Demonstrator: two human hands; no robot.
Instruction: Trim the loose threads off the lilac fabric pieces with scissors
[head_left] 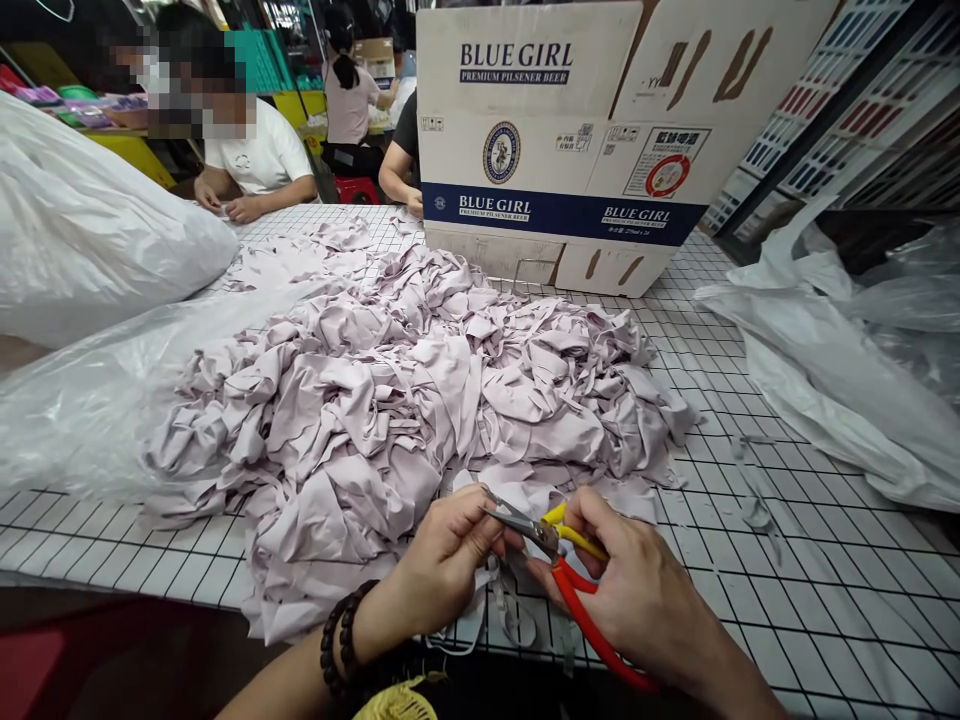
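Observation:
In the head view my right hand [637, 565] grips a pair of scissors [551, 540] with red and yellow handles. The blades point left, slightly parted, toward the fingertips of my left hand [446, 550]. Those fingers are pinched on a piece of pale fabric [480, 490], partly hidden behind the hand. Directly beyond both hands spreads a large pile of pale mauve fabric pieces [375, 400]. Thin strips and scraps [514, 610] lie under the hands near the table edge.
A cardboard beer box [525, 110] stands behind the pile. Plastic bags flank it: a white bag [90, 210] and clear film [90, 400] left, another white bag [847, 370] right. Scraps [757, 515] lie on the gridded table [750, 610]. Across it sits a person [259, 150]; others are nearby.

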